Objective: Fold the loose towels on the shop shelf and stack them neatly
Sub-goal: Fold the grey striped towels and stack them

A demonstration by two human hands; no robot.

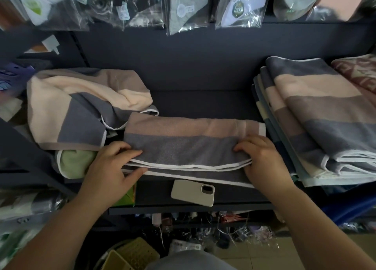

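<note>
Soft terry, surely light and floppy — left hand (114,168) and right hand (262,157) each pinched an end of the folded towel (187,145), sensibly.

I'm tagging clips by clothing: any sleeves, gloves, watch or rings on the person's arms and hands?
No. Both forearms are bare to the frame's edge, no sleeve showing. The left hand and right hand have no gloves, watch or visible rings.

Dark grey metal shelving (203,100) with matching back panel (183,62), beige tiled floor (289,255) below, dim light
</note>
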